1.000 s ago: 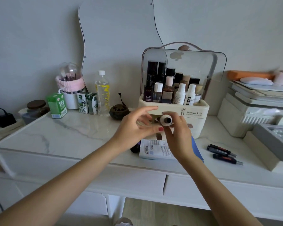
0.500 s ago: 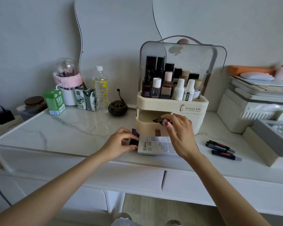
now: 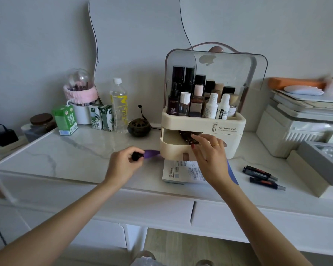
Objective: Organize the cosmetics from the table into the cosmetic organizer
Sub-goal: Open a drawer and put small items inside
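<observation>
The cream cosmetic organizer stands at the back of the table, several bottles in its top tray and its upper drawer pulled out. My right hand hovers over that drawer, fingers reaching onto the dark items inside it; whether it holds anything there I cannot tell. My left hand grips a purple tube with a black cap just left of the organizer. A white printed packet lies flat in front of the organizer. Dark pencil-like cosmetics lie to the right.
Milk cartons, a water bottle, a white cup with a pink band and a small dark burner line the back left. A jar sits far left. Stacked white and grey boxes fill the right side.
My right hand carried a small white-capped item from above the table to the open drawer. My left hand dropped to the table and picked up the purple tube.
</observation>
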